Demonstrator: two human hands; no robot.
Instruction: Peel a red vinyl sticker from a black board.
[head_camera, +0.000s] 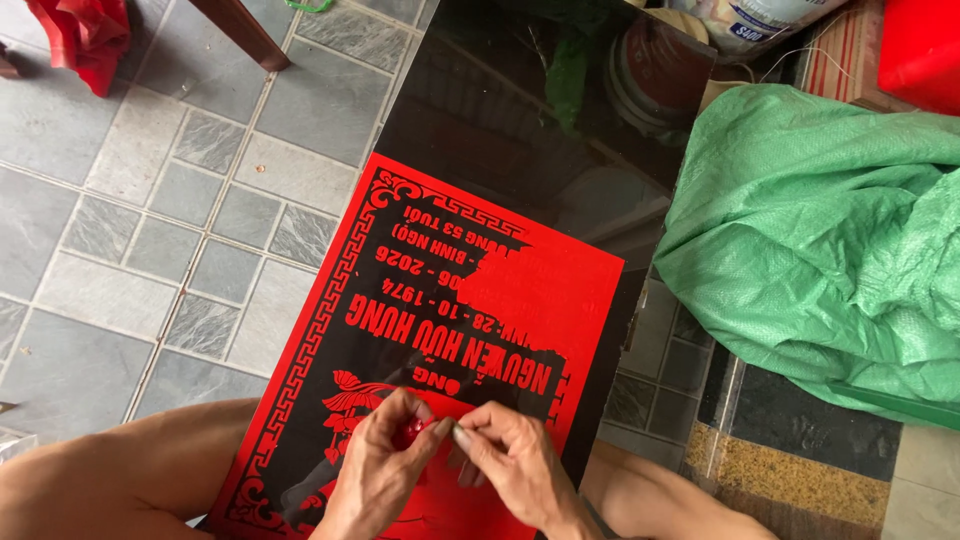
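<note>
While both hands work low on the slab, the picture shows a polished black stone slab (520, 130) lying lengthwise between the person's bare knees, its near half covered by a red stencil sheet (570, 300) cut with lettering, a key-pattern border and a floral ornament. The left hand (375, 475) and the right hand (515, 465) meet at the sheet's lower middle. The left thumb and fingertips are pressed together around a small crumpled wad of red film (412, 430); the right hand's thumb and forefinger pinch close beside it, apparently on a sliver of the same film, though what sits between them is too small to tell.

Judged from how the sheet lies, the picking-out of cut pieces seems partly done — along the left side and in the lower rows the black stone shows around red letters, and the border and the ornament stand out against black. One broad patch on the right remains solid red with a ragged edge, covering the ends of several lines, so that area looks untouched. The strip nearest the person is hidden by the hands and cannot be judged.

Around the slab lies a grey tiled floor (150, 230). A crumpled green woven sack (820, 230) rests just beside the slab on the right, a red cloth (85, 35) sits at the upper left corner near a brown furniture leg (245, 35), and a red container (920, 50) shows at the upper right — all well apart from the hands.
</note>
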